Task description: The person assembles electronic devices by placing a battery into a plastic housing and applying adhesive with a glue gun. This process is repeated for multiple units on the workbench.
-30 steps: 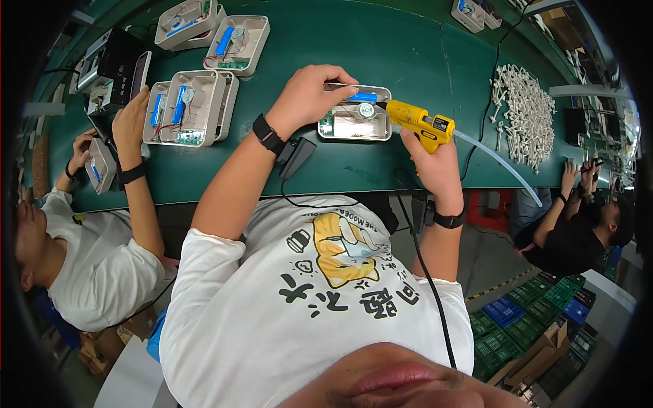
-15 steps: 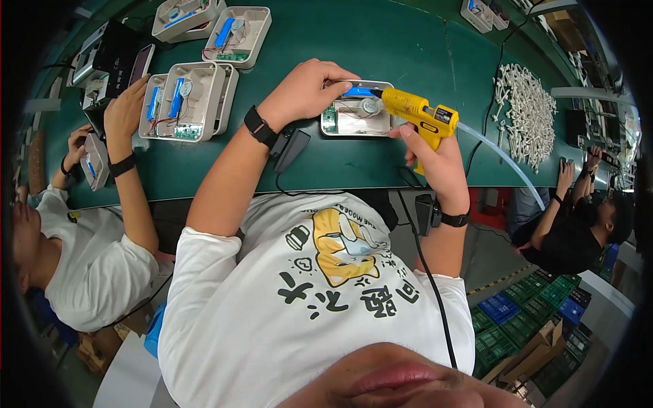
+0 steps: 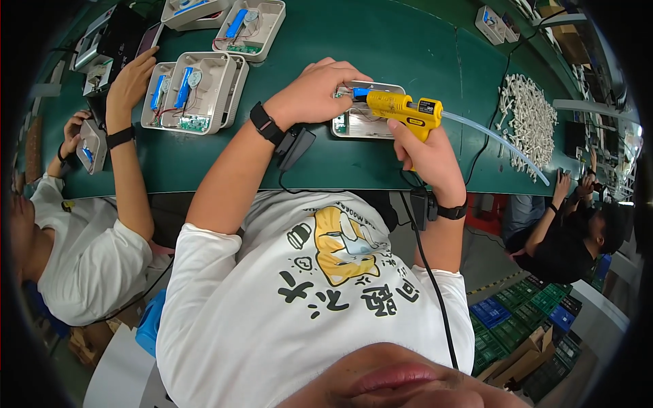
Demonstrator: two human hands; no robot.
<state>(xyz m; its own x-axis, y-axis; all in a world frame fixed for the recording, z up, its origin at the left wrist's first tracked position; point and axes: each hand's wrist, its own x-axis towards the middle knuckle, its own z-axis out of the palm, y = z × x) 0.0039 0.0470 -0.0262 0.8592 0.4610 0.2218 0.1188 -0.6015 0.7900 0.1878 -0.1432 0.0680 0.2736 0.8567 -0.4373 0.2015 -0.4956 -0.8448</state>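
A white plastic housing (image 3: 371,129) lies on the table in front of me, with a blue cylindrical battery (image 3: 360,92) along its far side and a green circuit board (image 3: 340,123) at its left. My left hand (image 3: 320,92) grips the housing's left far corner, its thumb and fingertips close to the battery's left end. In my right hand (image 3: 428,158) is a yellow glue gun (image 3: 401,110), held over the housing with its dark nozzle pointing left at the battery's end. A translucent glue stick (image 3: 490,132) trails from its back. The gun hides part of the housing's inside.
More housings with batteries (image 3: 204,92) are stacked at the left, others beyond them. A pile of small white parts (image 3: 527,122) lies at the right. Co-workers sit on both sides; the left one's hand (image 3: 129,85) is near the stack. A black cable (image 3: 486,129) crosses the table.
The glue gun has moved left along the battery, bringing its nozzle close to my left thumb. The whole view has shifted slightly. My left hand still grips the housing.
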